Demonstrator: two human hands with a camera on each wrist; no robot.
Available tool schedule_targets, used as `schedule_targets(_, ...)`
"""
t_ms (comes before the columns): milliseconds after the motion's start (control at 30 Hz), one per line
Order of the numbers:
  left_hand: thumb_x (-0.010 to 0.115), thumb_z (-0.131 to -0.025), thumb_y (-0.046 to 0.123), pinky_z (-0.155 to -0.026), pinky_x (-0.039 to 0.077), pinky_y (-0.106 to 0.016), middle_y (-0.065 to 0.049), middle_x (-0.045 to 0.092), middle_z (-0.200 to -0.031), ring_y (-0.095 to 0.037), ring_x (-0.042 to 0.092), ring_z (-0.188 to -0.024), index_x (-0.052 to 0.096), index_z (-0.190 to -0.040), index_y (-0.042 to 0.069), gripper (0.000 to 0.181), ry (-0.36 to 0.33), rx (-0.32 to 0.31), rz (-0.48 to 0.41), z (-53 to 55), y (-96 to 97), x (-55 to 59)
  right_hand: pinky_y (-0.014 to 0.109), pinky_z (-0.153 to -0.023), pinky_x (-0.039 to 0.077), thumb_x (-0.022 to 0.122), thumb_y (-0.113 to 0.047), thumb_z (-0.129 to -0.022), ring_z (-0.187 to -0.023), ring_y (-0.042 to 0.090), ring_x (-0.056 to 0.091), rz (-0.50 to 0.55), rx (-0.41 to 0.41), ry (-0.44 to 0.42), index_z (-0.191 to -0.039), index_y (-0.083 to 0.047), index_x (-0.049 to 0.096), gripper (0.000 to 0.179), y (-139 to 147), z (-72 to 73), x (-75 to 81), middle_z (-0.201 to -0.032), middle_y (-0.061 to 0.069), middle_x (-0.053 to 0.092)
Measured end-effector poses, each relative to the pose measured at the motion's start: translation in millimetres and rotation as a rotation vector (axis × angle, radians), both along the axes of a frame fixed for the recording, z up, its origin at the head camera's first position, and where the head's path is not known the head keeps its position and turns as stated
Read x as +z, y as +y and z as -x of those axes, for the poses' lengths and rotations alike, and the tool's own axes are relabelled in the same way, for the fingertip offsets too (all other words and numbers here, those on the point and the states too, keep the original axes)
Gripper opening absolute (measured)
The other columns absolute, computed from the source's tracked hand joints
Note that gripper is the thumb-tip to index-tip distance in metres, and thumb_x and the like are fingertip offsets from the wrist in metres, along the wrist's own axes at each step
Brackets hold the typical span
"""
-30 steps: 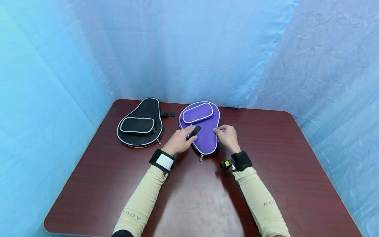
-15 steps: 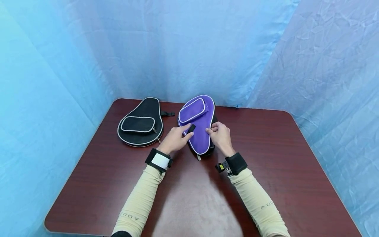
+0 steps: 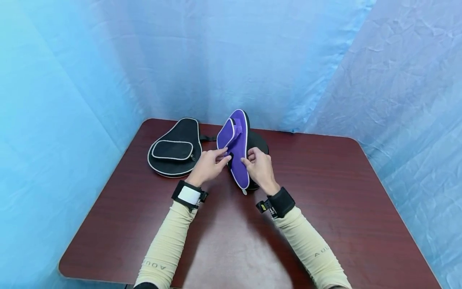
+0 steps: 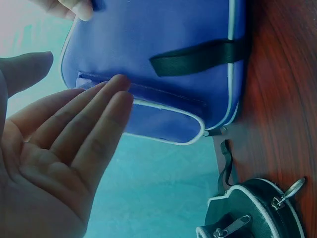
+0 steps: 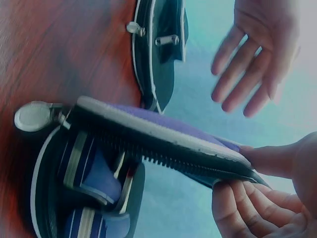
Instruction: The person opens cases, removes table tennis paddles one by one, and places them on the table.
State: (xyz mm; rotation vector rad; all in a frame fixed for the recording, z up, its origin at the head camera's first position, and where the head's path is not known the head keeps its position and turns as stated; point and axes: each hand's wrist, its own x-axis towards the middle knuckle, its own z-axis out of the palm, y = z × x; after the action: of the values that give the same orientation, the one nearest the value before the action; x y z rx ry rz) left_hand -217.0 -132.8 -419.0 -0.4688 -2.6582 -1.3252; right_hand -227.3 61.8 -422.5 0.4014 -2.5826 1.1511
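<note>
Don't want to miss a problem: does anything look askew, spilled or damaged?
Nothing stands out as damaged or spilled. The purple cover stands tilted, but the right hand pinches its edge, and the black case lies flat on the table.

Two hands face each other, the right one pinching, the left one with its fingers outstretched.
The left hand [image 3: 209, 165] and right hand [image 3: 260, 168] stand near each other without touching, their thumbs both on the inner sides. The left fingers [image 4: 101, 121] reach out nearly straight, side by side, with the left thumb [image 4: 27, 69] well apart from them. The right thumb [image 5: 272, 161] presses opposite the bent right fingers [image 5: 247, 208], which are folded in a pinch. Behind the hands, the banded left wrist [image 3: 189, 195] and right wrist [image 3: 280, 202] lie farther apart, and the sleeved left forearm [image 3: 164, 241] and right forearm [image 3: 312, 241] spread wider still.
</note>
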Motion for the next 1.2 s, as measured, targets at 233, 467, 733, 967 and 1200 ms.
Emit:
schedule_targets(233, 0.063, -0.098, 0.021, -0.088, 0.057, -0.035, -0.018, 0.070, -0.118, -0.025, 0.071, -0.103, 0.062, -0.131, -0.004, 0.041, 0.028, 0.050, -0.093, -2.5, -6.8, 6.6, 0.035, -0.067, 0.057, 0.076, -0.010, -0.086, -0.071, 0.020, 0.069, 0.009, 0.069, 0.032, -0.097, 0.001, 0.064, 0.020, -21, -6.7, -2.6, -0.082, 0.011, 0.068)
schedule_targets(467, 0.064, -0.097, 0.022, -0.086, 0.058, -0.038, -0.018, 0.073, -0.109, -0.026, 0.072, -0.099, 0.066, -0.126, -0.003, 0.038, 0.029, 0.115, -0.154, -5.5, -9.2, 10.2, 0.034, -0.068, 0.058, 0.077, -0.009, -0.086, -0.072, 0.021, 0.070, 0.032, 0.106, 0.013, -0.099, 0.002, 0.065, 0.021, -35, -12.6, -7.5, -0.084, 0.012, 0.069)
schedule_targets(733, 0.066, -0.096, 0.023, -0.082, 0.059, -0.040, -0.016, 0.075, -0.104, -0.025, 0.074, -0.095, 0.068, -0.123, -0.001, 0.037, 0.052, 0.239, -0.209, -6.4, -15.1, 12.9, 0.032, -0.067, 0.058, 0.078, -0.011, -0.085, -0.071, 0.019, 0.070, 0.014, 0.164, 0.035, -0.096, 0.002, 0.067, 0.020, -51, -15.0, -11.3, -0.080, 0.011, 0.071)
schedule_targets(967, 0.072, -0.092, 0.029, -0.085, 0.058, -0.041, -0.017, 0.075, -0.105, -0.025, 0.074, -0.095, 0.069, -0.122, -0.001, 0.043, 0.036, 0.306, -0.212, -7.8, -19.8, 12.5, 0.030, -0.068, 0.058, 0.078, -0.014, -0.085, -0.072, 0.017, 0.070, 0.000, 0.189, 0.038, -0.100, -0.001, 0.071, 0.021, -59, -16.7, -17.1, -0.081, 0.009, 0.072)
schedule_targets(1200, 0.077, -0.087, 0.029, -0.083, 0.059, -0.042, -0.018, 0.075, -0.103, -0.026, 0.074, -0.093, 0.071, -0.118, 0.000, 0.043, 0.071, 0.413, -0.220, -6.7, -26.2, 9.8, 0.026, -0.065, 0.052, 0.076, -0.014, -0.087, -0.070, 0.013, 0.065, -0.099, 0.257, 0.037, -0.116, -0.003, 0.071, 0.031, -65, -21.8, -21.4, -0.081, 0.005, 0.070)
